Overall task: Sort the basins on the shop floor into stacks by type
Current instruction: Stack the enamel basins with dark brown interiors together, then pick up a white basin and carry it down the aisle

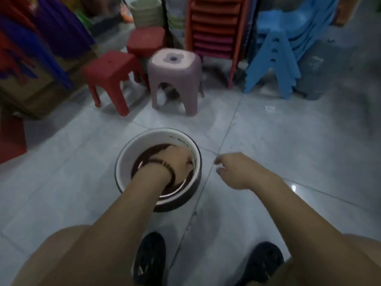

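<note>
A round basin (132, 153), white inside and dark maroon outside, stands on the tiled floor in front of me. A smaller dark maroon basin (144, 156) lies nested inside it. My left hand (177, 159), with a dark bracelet on the wrist, reaches down into the basins, its fingers at the inner basin's far right rim; the blur hides whether they curl round the rim. My right hand (233, 168) hovers just right of the basins with relaxed fingers, holding nothing.
Beyond the basins stand a mauve stool (175, 79), a red stool (109, 69), a second red stool (146, 41), stacked orange stools (214, 25) and stacked blue chairs (276, 48). Pale stacked basins (146, 12) sit at the back. My dark shoes (150, 256) are below.
</note>
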